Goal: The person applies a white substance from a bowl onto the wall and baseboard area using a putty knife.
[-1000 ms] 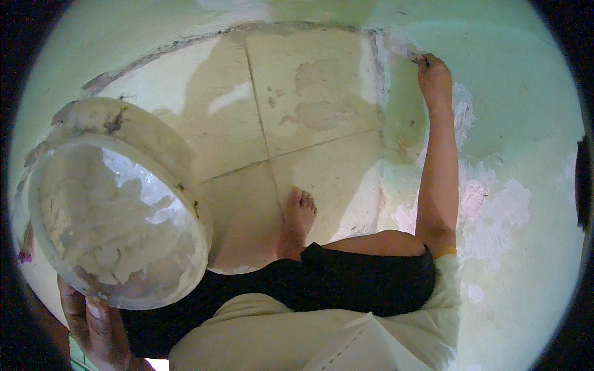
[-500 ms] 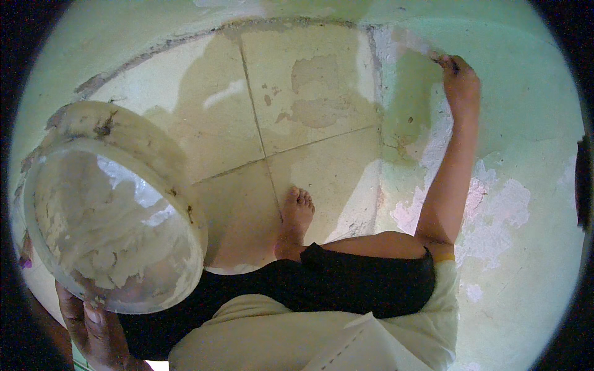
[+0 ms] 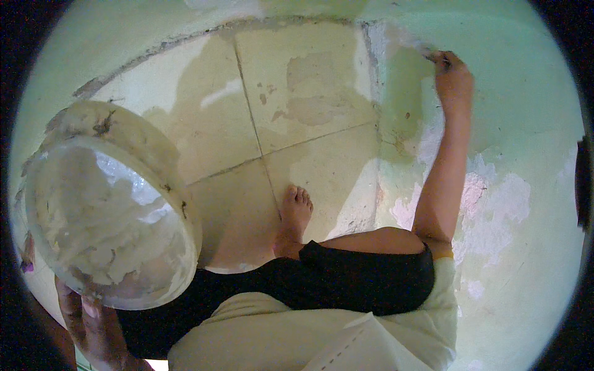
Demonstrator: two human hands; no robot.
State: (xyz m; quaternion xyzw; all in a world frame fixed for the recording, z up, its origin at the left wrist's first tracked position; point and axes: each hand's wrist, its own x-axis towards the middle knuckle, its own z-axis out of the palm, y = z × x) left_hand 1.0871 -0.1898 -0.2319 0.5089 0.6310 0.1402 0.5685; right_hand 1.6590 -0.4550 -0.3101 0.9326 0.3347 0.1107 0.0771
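Observation:
My left hand [image 3: 93, 321] grips the lower rim of a round, translucent plastic tub [image 3: 111, 216], fingers partly hidden beneath it. The tub is tilted so its mouth faces me, and off-white putty [image 3: 117, 222] coats its inside. Dark smudges mark its outer wall. On the far right, my right hand [image 3: 455, 71] is closed round what looks like a small putty knife [image 3: 427, 52], held against the green wall near the corner. Its blade is blurred and its handle mostly covered by my fingers.
The green wall [image 3: 526, 111] has pale and pinkish bare patches [image 3: 489, 204] beside my right forearm. Stained cream floor tiles [image 3: 322, 154] lie below, with my bare foot [image 3: 297, 213] on them. A rough seam [image 3: 185, 40] runs along the far wall's base.
My right hand has shifted slightly left along the wall with the putty knife. The tub in my left hand has moved slightly left.

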